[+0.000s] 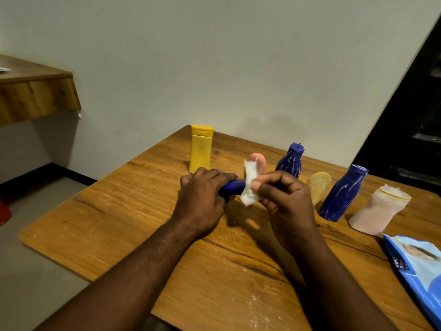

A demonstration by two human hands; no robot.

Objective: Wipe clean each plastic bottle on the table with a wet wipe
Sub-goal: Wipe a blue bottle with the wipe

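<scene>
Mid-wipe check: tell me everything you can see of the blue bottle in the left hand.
The blue bottle looks like smooth, dark blue plastic. Only a short stretch of it shows. The left hand curls round the rest, so its cap and base are hidden. It lies roughly sideways and seems held just above the table, judging by the shadow beneath. The white wet wipe, pinched by the right hand, is pressed against its exposed end. No white streaks show on the visible part.
</scene>
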